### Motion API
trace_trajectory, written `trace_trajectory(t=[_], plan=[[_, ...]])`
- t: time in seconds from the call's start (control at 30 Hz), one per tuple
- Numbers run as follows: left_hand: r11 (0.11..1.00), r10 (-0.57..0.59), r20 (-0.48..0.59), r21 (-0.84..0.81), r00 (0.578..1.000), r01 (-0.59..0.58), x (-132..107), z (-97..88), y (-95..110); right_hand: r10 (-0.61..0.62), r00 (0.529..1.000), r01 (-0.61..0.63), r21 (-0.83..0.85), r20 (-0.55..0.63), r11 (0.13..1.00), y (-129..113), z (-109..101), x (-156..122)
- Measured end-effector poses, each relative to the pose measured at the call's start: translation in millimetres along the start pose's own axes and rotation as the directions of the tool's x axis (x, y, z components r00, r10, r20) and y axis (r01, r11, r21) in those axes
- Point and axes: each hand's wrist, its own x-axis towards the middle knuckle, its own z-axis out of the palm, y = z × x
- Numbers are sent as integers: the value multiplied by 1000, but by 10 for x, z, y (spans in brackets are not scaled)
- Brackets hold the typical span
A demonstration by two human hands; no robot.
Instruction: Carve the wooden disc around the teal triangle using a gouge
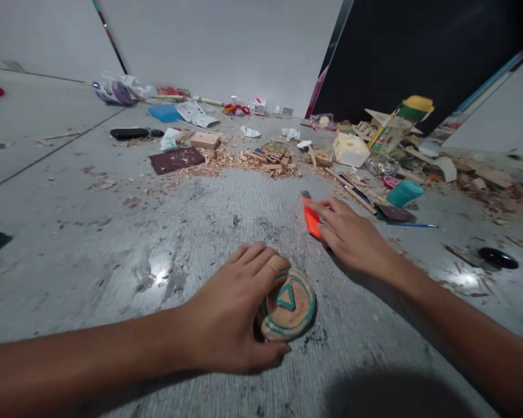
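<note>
My left hand (pixel 239 310) curls around the left side of a round wooden disc (pixel 303 310), which lies on the floor. The disc has teal rings near its rim and a teal-edged triangle in the middle. Farther forward and to the right, my right hand (pixel 346 232) grips an orange utility knife (pixel 312 219) at floor level. Its fingers are over the knife's right side, and the grey tip points away from me. Part of the handle is hidden by the fingers.
Wood shavings (pixel 226 162) are heaped ahead, with a brown sandpaper sheet (pixel 176 160) and wooden block (pixel 204 140). To the right lie pencils (pixel 353 191), a teal cylinder (pixel 405 193), a pale chunky block (pixel 351 149) and a black oval object (pixel 498 258). A white wall (pixel 226 46) stands behind.
</note>
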Motion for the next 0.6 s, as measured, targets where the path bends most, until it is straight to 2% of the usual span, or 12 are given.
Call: trace_trajectory(t=[0.1,0.17,0.23,0.3,0.37,0.4,0.5,0.6], plan=[[963,-74,17,-260,997,76,-16,-40,68,22,1000,-22,-37,22,999,7,-6,154],[865,-138,68,-478,988,154,-28,-48,125,67,998,-66,-48,15,997,-10,-12,205],[706,-229,137,-659,964,261,-42,-35,186,96,995,-96,-29,15,995,-48,-22,199],[480,-297,250,-795,922,371,-63,-10,244,111,994,-111,28,16,993,-105,-56,123],[282,-304,365,-848,880,449,-86,13,283,119,993,-119,113,12,986,-173,-129,-26],[225,-296,400,-853,867,471,-94,22,291,116,993,-116,161,7,980,-207,-177,-122],[137,-281,393,-887,876,441,-91,45,250,56,997,-68,301,46,951,-287,-317,-441],[83,-294,277,-946,915,313,-51,78,147,-39,994,-18,506,100,863,-304,-370,-684]])
